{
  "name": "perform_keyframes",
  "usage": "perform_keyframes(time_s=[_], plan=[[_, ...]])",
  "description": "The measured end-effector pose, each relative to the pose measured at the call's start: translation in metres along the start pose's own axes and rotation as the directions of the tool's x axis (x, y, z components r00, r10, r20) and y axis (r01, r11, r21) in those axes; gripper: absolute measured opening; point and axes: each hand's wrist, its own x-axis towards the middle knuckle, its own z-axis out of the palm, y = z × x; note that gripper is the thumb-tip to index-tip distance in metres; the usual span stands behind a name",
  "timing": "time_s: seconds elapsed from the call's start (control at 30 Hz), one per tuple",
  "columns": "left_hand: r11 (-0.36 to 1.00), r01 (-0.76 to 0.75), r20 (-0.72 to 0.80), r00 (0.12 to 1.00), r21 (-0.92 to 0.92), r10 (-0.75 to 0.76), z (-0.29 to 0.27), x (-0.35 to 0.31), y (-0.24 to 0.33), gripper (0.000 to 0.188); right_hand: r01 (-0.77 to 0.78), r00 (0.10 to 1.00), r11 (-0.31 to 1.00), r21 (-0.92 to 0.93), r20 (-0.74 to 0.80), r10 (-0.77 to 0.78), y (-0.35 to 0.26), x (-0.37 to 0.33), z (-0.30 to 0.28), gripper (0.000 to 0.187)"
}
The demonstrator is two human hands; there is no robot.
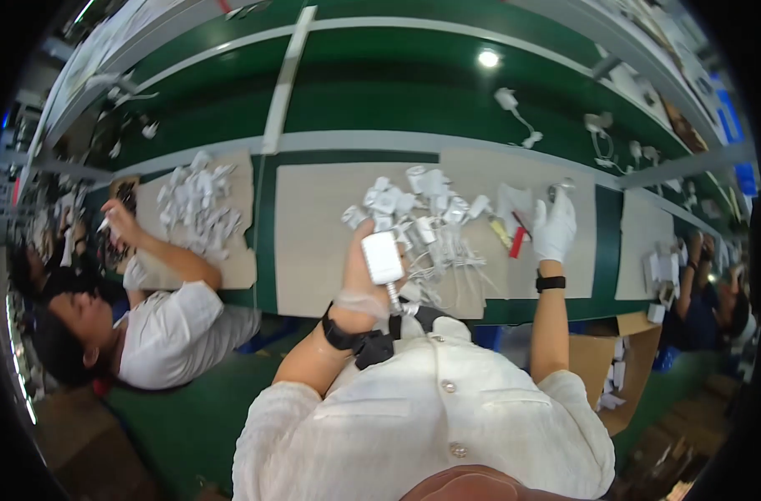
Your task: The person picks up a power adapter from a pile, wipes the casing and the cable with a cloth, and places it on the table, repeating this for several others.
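My left hand [358, 271] is closed around a white power adapter [382, 256], held up above the near edge of the cardboard-covered bench. A short stretch of its white cable hangs down toward my shirt. Further right, my right hand [556, 230], in a white glove, reaches forward with its fingers stretched out. Its fingertips are at a small shiny round container [561, 185]; whether they touch it is too small to tell. Between my hands lies a pile of white adapters [430, 188] with loose white cables [460, 255].
A red-handled tool [517, 240], a yellow tool [500, 231] and a clear plastic bag [512, 200] lie left of my right hand. A co-worker [176, 334] sits at left beside another adapter pile [198, 200]. An open carton [639, 367] of white pieces stands at right.
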Motion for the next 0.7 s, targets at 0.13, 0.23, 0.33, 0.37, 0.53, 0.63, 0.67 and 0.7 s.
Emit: perform_keyframes(time_s=[0.13,0.23,0.33,0.37,0.53,0.63,0.67,0.7], plan=[[0.997,-0.006,-0.153,0.988,0.076,0.018,0.014,-0.007,-0.002,0.037,0.125,0.992,0.992,0.014,-0.013,-0.125,-0.033,-0.004,-0.006,0.042],[0.996,-0.01,-0.066,0.998,0.093,0.016,-0.001,-0.008,-0.001,0.034,0.293,0.946,0.752,0.59,-0.064,-0.319,-0.122,-0.03,-0.05,0.026],[0.994,-0.032,-0.058,0.998,0.105,0.039,0.0,-0.013,-0.003,0.032,0.608,0.619,0.402,0.685,-0.092,-0.78,-0.181,-0.044,-0.085,0.03],[0.993,-0.062,-0.099,0.992,0.104,0.073,0.007,-0.016,-0.007,0.033,0.729,0.455,0.26,0.633,-0.165,-0.875,-0.191,-0.046,-0.086,0.032],[0.994,-0.11,-0.171,0.98,-0.015,0.106,0.034,-0.033,-0.014,0.031,0.804,0.322,0.103,0.586,-0.283,-0.903,-0.196,-0.057,-0.061,0.031],[0.994,-0.109,-0.116,0.987,-0.016,0.106,0.023,-0.039,-0.019,0.029,0.824,0.341,0.105,0.556,-0.34,-0.876,-0.198,-0.055,-0.066,0.029],[0.994,-0.105,-0.091,0.99,-0.012,0.103,0.019,-0.04,-0.019,0.029,0.824,0.336,0.101,0.557,-0.338,-0.879,-0.199,-0.057,-0.068,0.029],[0.994,-0.106,-0.09,0.99,-0.018,0.104,0.014,-0.04,-0.019,0.029,0.811,0.341,0.096,0.578,-0.333,-0.879,-0.2,-0.06,-0.072,0.031]])
